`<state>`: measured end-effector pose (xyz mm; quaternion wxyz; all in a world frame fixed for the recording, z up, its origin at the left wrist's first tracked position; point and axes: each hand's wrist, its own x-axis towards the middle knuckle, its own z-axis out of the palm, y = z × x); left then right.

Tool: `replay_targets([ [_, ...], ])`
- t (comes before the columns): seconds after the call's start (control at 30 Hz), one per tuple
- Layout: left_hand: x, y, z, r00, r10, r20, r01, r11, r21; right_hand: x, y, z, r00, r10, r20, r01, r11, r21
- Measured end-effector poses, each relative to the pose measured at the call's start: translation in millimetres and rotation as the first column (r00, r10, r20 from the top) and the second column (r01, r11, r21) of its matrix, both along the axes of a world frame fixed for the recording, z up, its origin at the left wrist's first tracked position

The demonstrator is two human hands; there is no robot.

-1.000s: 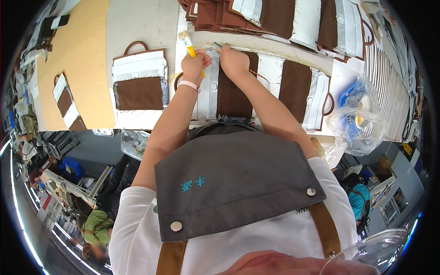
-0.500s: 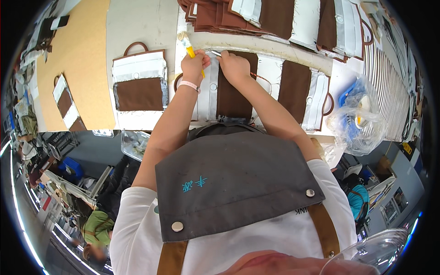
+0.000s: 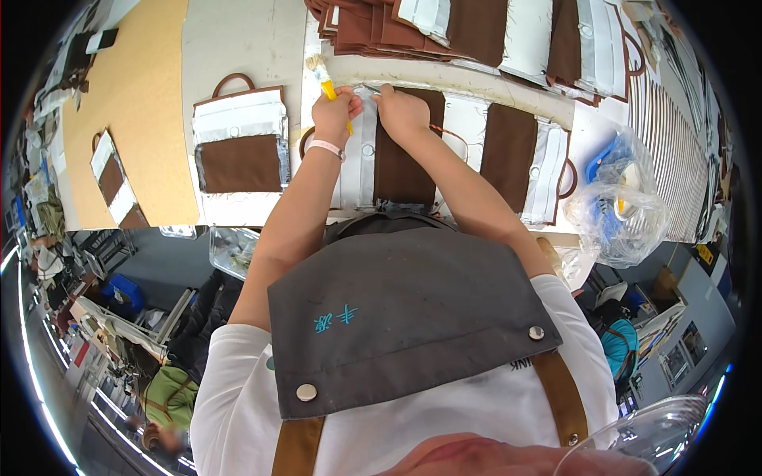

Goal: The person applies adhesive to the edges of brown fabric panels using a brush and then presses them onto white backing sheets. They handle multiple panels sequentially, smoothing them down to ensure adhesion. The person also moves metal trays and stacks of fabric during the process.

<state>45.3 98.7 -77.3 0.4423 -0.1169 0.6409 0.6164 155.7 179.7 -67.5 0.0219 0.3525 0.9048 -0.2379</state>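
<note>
- Gripping the yellow-handled brush [image 3: 329, 90]: left hand [image 3: 333, 111], fingers wrapped narrow round the handle, bristles pointing up and away over the table [image 3: 246, 40].
- Right hand [image 3: 402, 113]: fingers bunched on a thin metal tool [image 3: 371, 88], tip toward the left fingers. Exact pinch hidden by the hand.
- Brown-and-white cloth piece [image 3: 405, 170] lies flat on the table, under and between both hands, its far edge near the fingertips.
- Risk, nicked finger: tool tip and left fingertips sit close together; a slip toward the left would likely bring it.
- Risk, smear: whitish stuff on the brush; a roll of the left wrist could drop the bristles onto the cloth.
- Risk, torn or pulled edge: tip pressed too deep might snag the cloth.
- Risk, shifting: cannot tell whether either hand pins the piece; a tug could skew it.
- Risk, catching: reddish cord [image 3: 451, 133] beside the right forearm; a sideways sweep could drag it.
</note>
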Motion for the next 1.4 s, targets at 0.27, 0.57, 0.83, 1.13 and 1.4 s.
replay_targets([
  [0.27, -0.1, -0.2, 4.9, 1.0, -0.008, -0.009, 0.008, 1.0, -0.02, -0.9, 10.9, -1.1, 0.998, -0.06, -0.005, 0.06, 0.998, 0.006],
  [0.57, 0.1, -1.1, -0.5, 1.0, -0.002, -0.013, 0.002, 1.0, 0.006, 9.9, 3.6, -7.1, 0.992, 0.115, -0.058, -0.11, 0.99, 0.089],
  [0.83, -1.5, -0.7, 0.2, 0.999, -0.045, -0.01, 0.044, 0.999, -0.015, 2.9, 10.8, -7.5, 0.977, 0.199, -0.072, -0.19, 0.975, 0.117],
  [1.13, 0.4, 0.8, 4.1, 1.0, -0.021, -0.006, 0.021, 0.999, -0.025, 0.8, 10.9, -12.5, 0.979, 0.194, -0.057, -0.186, 0.975, 0.126],
  [1.4, 0.5, 1.6, 1.0, 1.0, 0.014, -0.011, -0.014, 1.0, -0.003, 1.4, 11.0, -6.3, 0.98, 0.19, -0.063, -0.181, 0.975, 0.126],
])
